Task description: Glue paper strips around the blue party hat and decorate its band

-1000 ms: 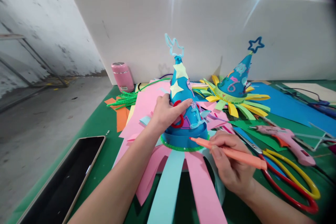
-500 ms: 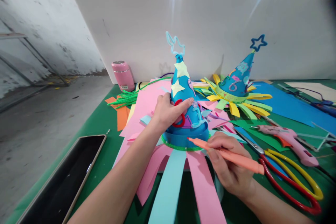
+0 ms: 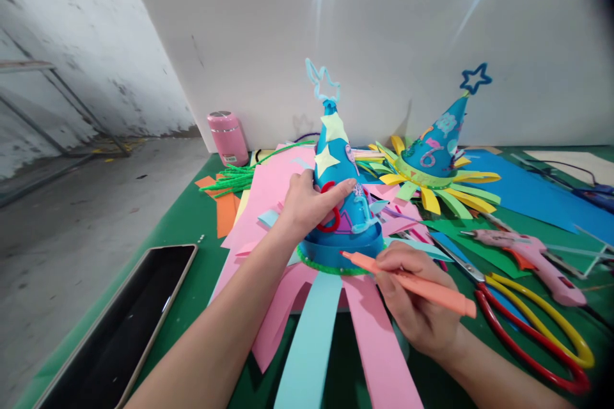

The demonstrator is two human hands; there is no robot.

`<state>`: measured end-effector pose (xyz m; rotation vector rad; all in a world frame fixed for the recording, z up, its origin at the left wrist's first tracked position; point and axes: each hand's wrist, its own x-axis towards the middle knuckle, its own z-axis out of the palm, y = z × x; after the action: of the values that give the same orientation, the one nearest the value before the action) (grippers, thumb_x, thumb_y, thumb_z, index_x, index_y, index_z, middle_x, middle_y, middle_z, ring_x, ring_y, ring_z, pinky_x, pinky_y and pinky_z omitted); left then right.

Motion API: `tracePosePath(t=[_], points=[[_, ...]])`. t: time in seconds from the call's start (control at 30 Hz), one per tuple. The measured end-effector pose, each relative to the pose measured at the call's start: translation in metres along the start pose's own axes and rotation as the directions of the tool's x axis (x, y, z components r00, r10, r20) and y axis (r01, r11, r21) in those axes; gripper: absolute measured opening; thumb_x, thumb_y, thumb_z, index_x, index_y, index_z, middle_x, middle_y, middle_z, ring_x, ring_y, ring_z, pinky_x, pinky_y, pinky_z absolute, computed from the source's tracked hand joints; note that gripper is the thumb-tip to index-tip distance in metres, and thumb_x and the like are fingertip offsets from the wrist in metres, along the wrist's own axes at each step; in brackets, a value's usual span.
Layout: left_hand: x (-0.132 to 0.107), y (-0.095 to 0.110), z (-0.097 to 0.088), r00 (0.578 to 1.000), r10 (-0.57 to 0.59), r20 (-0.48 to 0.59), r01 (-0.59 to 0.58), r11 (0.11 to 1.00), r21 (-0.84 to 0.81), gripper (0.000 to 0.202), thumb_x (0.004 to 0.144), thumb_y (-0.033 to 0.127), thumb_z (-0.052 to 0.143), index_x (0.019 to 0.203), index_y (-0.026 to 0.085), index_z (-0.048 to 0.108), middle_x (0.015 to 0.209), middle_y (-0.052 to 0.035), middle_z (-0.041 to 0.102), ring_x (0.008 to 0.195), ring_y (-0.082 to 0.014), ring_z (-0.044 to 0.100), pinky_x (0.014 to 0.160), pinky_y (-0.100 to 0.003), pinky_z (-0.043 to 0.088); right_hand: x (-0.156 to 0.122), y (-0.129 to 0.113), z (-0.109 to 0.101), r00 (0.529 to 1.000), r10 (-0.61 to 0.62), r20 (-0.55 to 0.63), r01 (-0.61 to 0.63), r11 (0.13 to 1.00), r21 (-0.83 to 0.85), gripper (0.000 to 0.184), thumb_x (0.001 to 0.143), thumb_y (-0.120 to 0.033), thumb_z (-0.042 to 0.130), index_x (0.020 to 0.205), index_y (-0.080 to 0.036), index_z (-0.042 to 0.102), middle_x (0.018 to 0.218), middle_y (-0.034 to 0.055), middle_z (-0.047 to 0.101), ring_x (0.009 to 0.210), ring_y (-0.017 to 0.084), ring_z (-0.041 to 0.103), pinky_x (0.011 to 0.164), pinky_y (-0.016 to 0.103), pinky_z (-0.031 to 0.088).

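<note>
A blue paper cone hat [image 3: 332,195] stands upright before me, with pale yellow stars, a light blue pipe-cleaner star on its tip and pink and light blue paper strips round its base. My left hand [image 3: 314,201] is wrapped around the cone's left side, thumb across the front, beside a red pipe-cleaner shape [image 3: 329,225]. Between the fingers of my right hand [image 3: 417,307] is an orange marker [image 3: 422,287], uncapped, its tip at the blue band [image 3: 336,254] above the green trim. Whether the tip touches the band I cannot tell.
Behind to the right stands a second cone hat [image 3: 436,147]. Red-and-yellow scissors [image 3: 532,326] and a pink glue gun [image 3: 532,255] lie at right. A phone [image 3: 119,326] lies at left, and a pink flask [image 3: 228,138] and green pipe cleaners [image 3: 233,179] at the back left.
The marker in my right hand has shifted slightly left along the blue band. My left hand keeps its hold on the hat. The whole view has moved very slightly.
</note>
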<state>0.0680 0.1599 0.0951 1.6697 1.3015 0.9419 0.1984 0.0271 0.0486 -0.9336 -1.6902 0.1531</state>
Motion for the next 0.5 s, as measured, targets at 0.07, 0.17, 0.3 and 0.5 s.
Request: tracePosePath(t=[0.07, 0.17, 0.3, 0.5], points=[[0.0004, 0.0001, -0.0003, 1.0, 0.012, 0.018, -0.014, 0.996, 0.09, 0.048, 0.064, 0.062, 0.064, 0.074, 0.019, 0.046, 0.063, -0.0017, 0.052, 0.052, -0.0132, 0.047, 0.046, -0.025, 0.035, 0.0002, 0.0, 0.0002, 1.0, -0.01, 0.013, 0.01, 1.0, 0.001, 0.02, 0.078, -0.005, 0.055, 0.095, -0.018, 0.054, 0.079, 0.0007, 0.059, 0.071, 0.011, 0.056, 0.062, 0.024, 0.048], [0.0011, 0.0001, -0.001, 1.0, 0.029, 0.011, -0.03, 0.989, 0.145, 0.049, 0.065, 0.064, 0.061, 0.074, 0.019, 0.046, 0.065, -0.0027, 0.053, 0.053, -0.0138, 0.048, 0.046, -0.025, 0.035, 0.002, -0.0008, 0.0011, 1.0, -0.03, 0.009, 0.03, 1.0, 0.002, 0.021, 0.078, -0.005, 0.055, 0.095, -0.017, 0.053, 0.079, 0.0015, 0.059, 0.07, 0.011, 0.057, 0.061, 0.024, 0.049], [0.0013, 0.0001, -0.0016, 0.999, 0.036, 0.016, -0.038, 0.987, 0.155, 0.049, 0.066, 0.065, 0.061, 0.074, 0.019, 0.046, 0.064, -0.0026, 0.053, 0.053, -0.0146, 0.049, 0.046, -0.025, 0.035, 0.0059, -0.003, 0.0029, 0.999, -0.05, -0.005, 0.05, 0.999, -0.012, 0.018, 0.078, -0.006, 0.053, 0.091, -0.017, 0.054, 0.074, 0.0012, 0.06, 0.064, 0.011, 0.057, 0.056, 0.024, 0.048], [0.001, 0.0001, -0.0016, 0.999, 0.015, 0.049, -0.02, 0.993, 0.115, 0.049, 0.066, 0.065, 0.061, 0.075, 0.02, 0.045, 0.059, -0.0009, 0.051, 0.05, -0.014, 0.047, 0.046, -0.026, 0.034, 0.0065, -0.0042, 0.0023, 0.999, -0.054, -0.004, 0.054, 0.998, -0.041, 0.017, 0.077, -0.007, 0.053, 0.091, -0.018, 0.054, 0.073, 0.0019, 0.06, 0.062, 0.012, 0.057, 0.054, 0.025, 0.049]])
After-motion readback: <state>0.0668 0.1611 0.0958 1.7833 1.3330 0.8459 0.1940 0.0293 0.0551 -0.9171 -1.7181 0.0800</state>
